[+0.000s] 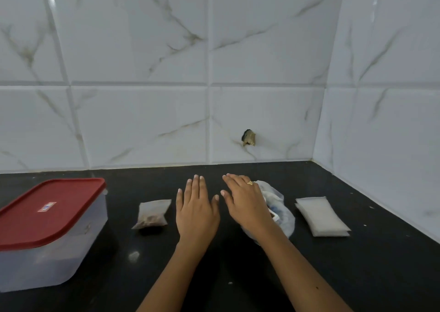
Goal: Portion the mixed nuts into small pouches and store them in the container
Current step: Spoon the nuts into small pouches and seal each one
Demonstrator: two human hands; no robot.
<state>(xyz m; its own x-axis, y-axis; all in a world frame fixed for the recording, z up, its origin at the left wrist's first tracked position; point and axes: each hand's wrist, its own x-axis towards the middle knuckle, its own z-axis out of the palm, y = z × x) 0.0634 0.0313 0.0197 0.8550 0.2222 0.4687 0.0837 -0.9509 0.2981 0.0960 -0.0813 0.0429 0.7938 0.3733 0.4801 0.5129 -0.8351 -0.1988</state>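
Note:
My left hand (196, 210) lies flat over the black counter (238, 288) with straight fingers and holds nothing. My right hand (246, 201) is just to its right, fingers straight, over a crumpled clear plastic bag (282, 214) that it partly hides. A small pouch with brown nuts (152, 214) lies left of my left hand. At the far left stands a clear plastic container (59, 245) with its red lid (50, 211) on. A stack of empty small pouches (321, 216) lies to the right of the bag.
A white marbled tile wall (214, 73) rises behind the counter and turns a corner on the right. A chipped hole (248, 137) shows in the tile above the hands.

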